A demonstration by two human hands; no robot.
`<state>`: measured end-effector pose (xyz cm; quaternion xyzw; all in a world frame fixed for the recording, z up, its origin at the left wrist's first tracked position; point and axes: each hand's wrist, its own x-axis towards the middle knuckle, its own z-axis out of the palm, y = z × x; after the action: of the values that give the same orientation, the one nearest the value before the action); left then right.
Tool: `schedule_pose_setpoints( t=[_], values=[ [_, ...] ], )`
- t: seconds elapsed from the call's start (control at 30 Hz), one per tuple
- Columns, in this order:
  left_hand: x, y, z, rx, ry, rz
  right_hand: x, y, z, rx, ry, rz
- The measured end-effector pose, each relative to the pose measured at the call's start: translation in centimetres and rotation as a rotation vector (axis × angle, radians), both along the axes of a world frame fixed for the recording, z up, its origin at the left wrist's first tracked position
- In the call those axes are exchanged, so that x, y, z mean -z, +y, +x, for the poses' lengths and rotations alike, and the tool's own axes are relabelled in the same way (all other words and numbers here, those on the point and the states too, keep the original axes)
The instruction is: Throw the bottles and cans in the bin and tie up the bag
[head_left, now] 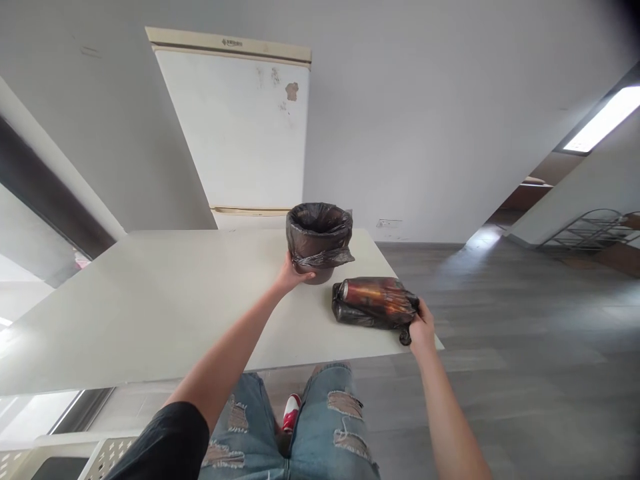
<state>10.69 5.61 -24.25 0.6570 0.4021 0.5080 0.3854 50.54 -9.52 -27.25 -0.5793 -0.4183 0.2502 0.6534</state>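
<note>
Your right grip [423,327] pinches the gathered neck of a dark plastic bag [367,315], over the right end of the counter [200,300]. The bag's long axis runs leftward from that grip, its bulging end pointing away from your fingers. Its film is thin, glossy and crinkled; through it shows a red-orange cylindrical can [367,291], lying lengthwise, its pale metallic end farthest from the grip. Your left grip [295,272] clasps the lower side of a round, dark bin [320,275], held mouth up, a wrinkled black liner [325,259] folded over its rim; the inside is too shadowed to read.
</note>
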Motion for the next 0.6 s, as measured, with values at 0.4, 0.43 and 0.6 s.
schedule_pose_setpoints(
  t=[0.4,0.43,0.6],
  values=[
    [0.0,5.6,8.1,0.064,0.015,0.017,-1.8,0.4,-6.0,0.239,-0.377,-0.123],
    [0.1,5.8,7.8,0.113,0.01,0.028,-1.7,0.5,-5.9,0.223,-0.385,-0.133],
    [0.7,5.3,2.9,0.103,0.048,-0.135,-0.8,0.7,-5.3,0.14,-0.365,-0.168]
  ],
)
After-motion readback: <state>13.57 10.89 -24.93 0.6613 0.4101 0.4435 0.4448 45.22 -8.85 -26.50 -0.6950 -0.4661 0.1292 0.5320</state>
